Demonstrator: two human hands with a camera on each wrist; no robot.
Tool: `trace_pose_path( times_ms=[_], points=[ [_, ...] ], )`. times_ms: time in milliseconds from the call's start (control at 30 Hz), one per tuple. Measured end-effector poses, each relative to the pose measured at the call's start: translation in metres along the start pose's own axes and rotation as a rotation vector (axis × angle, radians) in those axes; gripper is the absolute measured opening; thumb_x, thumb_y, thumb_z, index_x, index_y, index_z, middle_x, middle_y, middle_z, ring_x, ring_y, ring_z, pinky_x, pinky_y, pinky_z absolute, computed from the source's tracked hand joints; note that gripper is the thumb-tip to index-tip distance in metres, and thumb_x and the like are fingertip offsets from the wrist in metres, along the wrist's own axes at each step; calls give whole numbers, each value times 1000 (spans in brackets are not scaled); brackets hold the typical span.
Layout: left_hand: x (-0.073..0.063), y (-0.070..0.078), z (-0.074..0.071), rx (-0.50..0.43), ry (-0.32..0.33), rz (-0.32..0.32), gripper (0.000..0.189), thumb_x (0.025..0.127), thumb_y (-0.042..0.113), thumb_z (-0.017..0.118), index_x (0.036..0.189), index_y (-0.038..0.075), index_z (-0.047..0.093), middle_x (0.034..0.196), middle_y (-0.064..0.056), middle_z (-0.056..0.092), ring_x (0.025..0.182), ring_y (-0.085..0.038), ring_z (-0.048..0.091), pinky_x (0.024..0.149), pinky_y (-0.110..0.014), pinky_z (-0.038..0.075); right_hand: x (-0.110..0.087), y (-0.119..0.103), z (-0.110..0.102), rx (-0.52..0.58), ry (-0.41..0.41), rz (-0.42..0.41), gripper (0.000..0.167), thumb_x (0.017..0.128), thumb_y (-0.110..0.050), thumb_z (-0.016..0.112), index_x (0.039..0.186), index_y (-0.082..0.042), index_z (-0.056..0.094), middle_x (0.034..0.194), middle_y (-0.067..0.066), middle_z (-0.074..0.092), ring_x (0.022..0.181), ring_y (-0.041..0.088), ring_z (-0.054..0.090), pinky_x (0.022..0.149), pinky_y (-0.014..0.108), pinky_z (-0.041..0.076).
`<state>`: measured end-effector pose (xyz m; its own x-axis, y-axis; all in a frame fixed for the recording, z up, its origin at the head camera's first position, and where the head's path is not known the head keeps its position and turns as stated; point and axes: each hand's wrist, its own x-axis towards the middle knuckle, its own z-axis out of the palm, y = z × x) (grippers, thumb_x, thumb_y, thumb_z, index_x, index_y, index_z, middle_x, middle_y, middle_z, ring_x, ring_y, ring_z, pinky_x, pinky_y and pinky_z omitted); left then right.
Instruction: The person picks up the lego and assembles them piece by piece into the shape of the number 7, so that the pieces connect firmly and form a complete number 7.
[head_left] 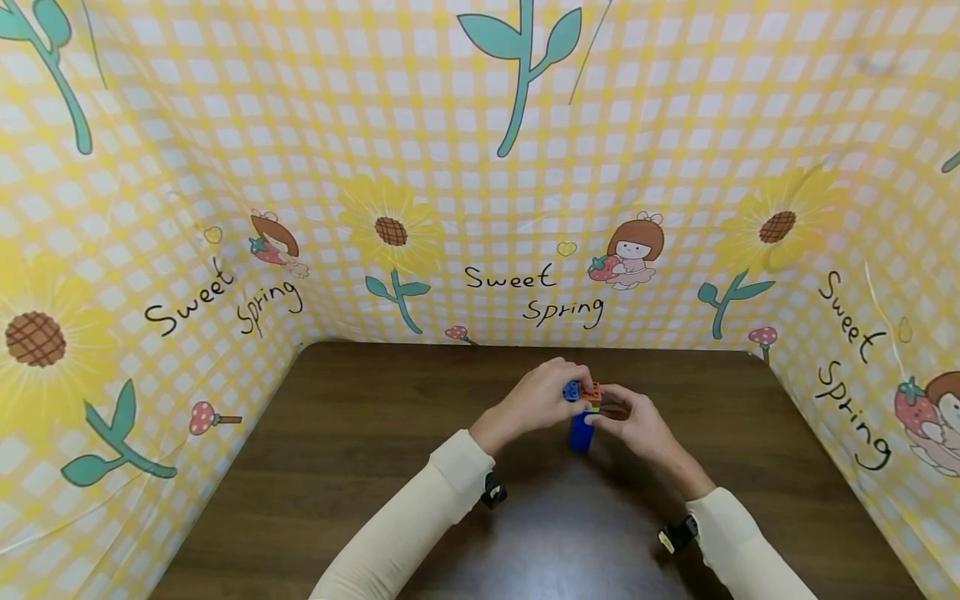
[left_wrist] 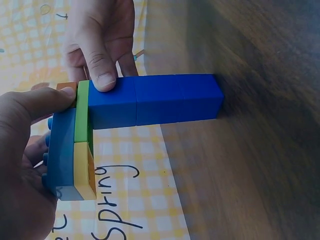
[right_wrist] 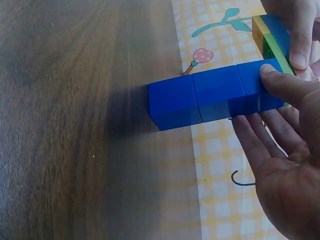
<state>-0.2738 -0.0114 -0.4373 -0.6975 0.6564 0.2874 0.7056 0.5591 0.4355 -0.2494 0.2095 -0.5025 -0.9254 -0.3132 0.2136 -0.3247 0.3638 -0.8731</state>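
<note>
A column of several blue toy bricks [head_left: 581, 434] stands upright on the table. Across its top lie a thin green brick [left_wrist: 83, 117] and, jutting out beside it, a yellow brick [left_wrist: 84, 172]. Above these sit an orange brick [head_left: 593, 390] and a studded blue brick [left_wrist: 63, 155]. My left hand [head_left: 534, 398] grips this top layer, its thumb on the orange brick and its fingers around the studded side. With the thumb against the column's upper part and fingers behind, my right hand [head_left: 637, 427] holds the blue column.
The dark wooden table [head_left: 352, 467] carries the column towards its back half. A yellow checked cloth [head_left: 480, 192] with printed flowers and words hangs around the back and both sides. Each wrist wears a small black camera [head_left: 678, 534].
</note>
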Motion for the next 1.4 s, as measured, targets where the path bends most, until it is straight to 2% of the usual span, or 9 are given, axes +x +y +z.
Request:
trace_pose_path(
  times_ms=[433,600,867,1167,1400],
  points=[
    [0,1,0,-13,26,16,8,96,21,81,99,18,74,104,4,74,94,-10,59,76,-21,50,0,-2,0,4,0,-11,43,98,-9,78,137,0,65,133,23,71,120,41,71,100,45,60],
    [1,0,0,-24,22,2,8,96,21,81,99,18,75,104,2,74,93,-10,59,75,-20,50,2,0,-1,6,-2,-25,42,98,-9,77,137,1,65,133,23,70,120,40,71,100,43,60],
    [1,0,2,-41,10,-14,7,97,21,81,99,17,75,104,1,73,92,-10,58,74,-19,49,2,1,-1,3,5,-2,42,97,-9,79,136,0,66,133,22,71,119,37,72,99,36,61],
    [1,1,3,-61,9,-46,7,96,22,81,99,19,75,107,2,72,94,-9,60,72,-20,51,0,1,-2,9,-9,-5,42,98,-9,78,137,1,65,133,23,70,120,40,71,99,42,61],
    [0,0,6,-34,16,-75,11,95,27,83,96,24,72,104,5,68,89,-8,55,66,-22,49,-1,1,-1,13,-1,-12,42,99,-9,77,137,3,64,133,25,70,119,37,72,99,36,61]
  ],
)
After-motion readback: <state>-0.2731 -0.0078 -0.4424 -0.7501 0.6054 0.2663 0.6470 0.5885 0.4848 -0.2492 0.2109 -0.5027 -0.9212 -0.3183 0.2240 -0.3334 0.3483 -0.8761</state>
